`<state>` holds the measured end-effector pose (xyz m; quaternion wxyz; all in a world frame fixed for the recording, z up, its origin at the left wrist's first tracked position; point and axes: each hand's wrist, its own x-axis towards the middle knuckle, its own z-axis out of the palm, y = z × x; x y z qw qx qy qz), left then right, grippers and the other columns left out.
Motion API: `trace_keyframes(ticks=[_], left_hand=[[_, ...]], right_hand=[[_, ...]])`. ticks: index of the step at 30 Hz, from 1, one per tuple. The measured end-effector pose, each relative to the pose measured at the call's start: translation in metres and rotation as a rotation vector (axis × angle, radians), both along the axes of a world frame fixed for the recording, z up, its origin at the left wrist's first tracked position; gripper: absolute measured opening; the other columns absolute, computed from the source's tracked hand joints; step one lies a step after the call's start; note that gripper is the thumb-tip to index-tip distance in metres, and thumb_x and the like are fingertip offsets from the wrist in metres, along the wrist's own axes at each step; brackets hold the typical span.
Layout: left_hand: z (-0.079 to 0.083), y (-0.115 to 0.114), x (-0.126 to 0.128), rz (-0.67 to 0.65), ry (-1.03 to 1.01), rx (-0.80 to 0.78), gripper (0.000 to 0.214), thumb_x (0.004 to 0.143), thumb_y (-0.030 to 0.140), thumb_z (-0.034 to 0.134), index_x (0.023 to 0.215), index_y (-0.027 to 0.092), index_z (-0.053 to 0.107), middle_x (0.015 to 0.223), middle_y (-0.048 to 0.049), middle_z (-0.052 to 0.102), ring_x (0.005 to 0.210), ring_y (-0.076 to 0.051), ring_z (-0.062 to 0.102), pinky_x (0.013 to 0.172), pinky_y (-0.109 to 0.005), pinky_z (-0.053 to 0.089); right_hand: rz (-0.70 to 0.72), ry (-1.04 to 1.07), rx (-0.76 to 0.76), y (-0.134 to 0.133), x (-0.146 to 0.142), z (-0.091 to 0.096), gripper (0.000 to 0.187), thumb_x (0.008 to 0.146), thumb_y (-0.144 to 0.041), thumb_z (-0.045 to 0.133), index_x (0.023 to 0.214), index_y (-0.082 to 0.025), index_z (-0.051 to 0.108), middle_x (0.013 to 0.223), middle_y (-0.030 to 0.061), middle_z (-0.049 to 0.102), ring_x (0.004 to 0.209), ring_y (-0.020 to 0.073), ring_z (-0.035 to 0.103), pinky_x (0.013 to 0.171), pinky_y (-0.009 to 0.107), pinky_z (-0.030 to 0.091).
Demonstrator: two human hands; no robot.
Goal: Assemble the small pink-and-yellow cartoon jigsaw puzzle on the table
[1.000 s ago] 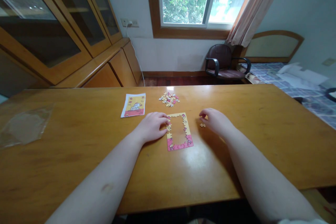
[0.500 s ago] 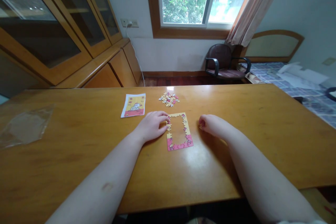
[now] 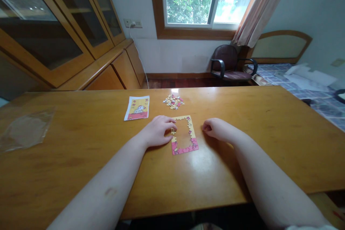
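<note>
The border of a jigsaw puzzle [image 3: 194,143], yellow above and pink below, lies on the table with a hollow middle. My left hand [image 3: 161,131] rests at its left side, fingers apart and curved over the edge pieces, covering some of them. To the right of the border, my right hand [image 3: 215,128] is closed in a pinch just above the table. A small yellowish puzzle piece showed at its fingertips a moment ago; now the fingers mostly hide it. Beyond the border sits a pile of loose puzzle pieces [image 3: 174,102].
A picture card [image 3: 138,108] with a white animal on yellow and pink lies left of the pile. A clear plastic bag [image 3: 25,129] is at the table's far left. Past the wooden table [image 3: 256,115] stand a chair [image 3: 228,63] and a glass-doored cabinet [image 3: 91,43].
My left hand has slid slightly right, its fingers further over the border's left side. My right hand has shifted a little left and turned, so the piece in it no longer shows clearly.
</note>
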<state>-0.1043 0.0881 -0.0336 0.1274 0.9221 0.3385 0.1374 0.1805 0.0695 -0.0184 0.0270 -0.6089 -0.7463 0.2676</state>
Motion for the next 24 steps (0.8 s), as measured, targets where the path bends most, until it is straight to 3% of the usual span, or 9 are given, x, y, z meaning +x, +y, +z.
trace_keyframes(ticks=[5, 9, 12, 16, 24], left_hand=[[0.000, 0.001, 0.001, 0.019, -0.030, 0.027, 0.021, 0.077, 0.024, 0.060, 0.096, 0.026, 0.068, 0.114, -0.0036, 0.065, 0.104, -0.023, 0.058, 0.096, -0.042, 0.042], [0.001, 0.002, 0.003, 0.077, -0.101, 0.096, 0.020, 0.084, 0.025, 0.055, 0.100, 0.023, 0.067, 0.108, -0.0044, 0.067, 0.099, -0.021, 0.060, 0.091, -0.040, 0.044], [0.002, -0.001, 0.006, 0.117, -0.161, 0.155, 0.017, 0.085, 0.027, 0.055, 0.097, 0.022, 0.066, 0.101, -0.0042, 0.069, 0.094, -0.021, 0.061, 0.088, -0.038, 0.045], [0.004, -0.009, 0.013, 0.113, -0.220, 0.220, 0.011, 0.083, 0.028, 0.060, 0.090, 0.022, 0.067, 0.095, -0.0035, 0.070, 0.089, -0.019, 0.061, 0.085, -0.036, 0.045], [0.004, -0.014, 0.022, 0.084, -0.230, 0.268, 0.010, 0.083, 0.031, 0.062, 0.085, 0.023, 0.068, 0.093, -0.0026, 0.070, 0.088, -0.018, 0.062, 0.083, -0.035, 0.045]], right_hand=[[-0.022, 0.176, 0.149, 0.001, -0.001, -0.006, 0.016, 0.072, -0.013, 0.055, 0.084, -0.017, 0.067, 0.078, 0.0038, 0.066, 0.068, 0.0142, 0.056, 0.063, 0.024, 0.042], [-0.066, 0.475, 0.136, -0.001, -0.011, -0.013, 0.010, 0.076, -0.023, 0.058, 0.082, -0.017, 0.064, 0.073, 0.0008, 0.064, 0.065, 0.0128, 0.056, 0.062, 0.025, 0.043], [-0.158, 0.725, 0.063, -0.003, -0.025, -0.018, 0.014, 0.072, -0.029, 0.066, 0.076, -0.017, 0.061, 0.071, 0.0008, 0.065, 0.065, 0.0133, 0.059, 0.064, 0.027, 0.046], [-0.266, 1.046, -0.143, -0.006, -0.044, -0.021, 0.029, 0.063, -0.034, 0.076, 0.077, -0.018, 0.057, 0.064, 0.0002, 0.066, 0.061, 0.0146, 0.063, 0.059, 0.027, 0.048], [-0.352, 1.192, -0.270, -0.013, -0.060, -0.022, 0.041, 0.053, -0.039, 0.084, 0.076, -0.015, 0.061, 0.061, -0.0013, 0.067, 0.056, 0.0146, 0.065, 0.057, 0.026, 0.048]])
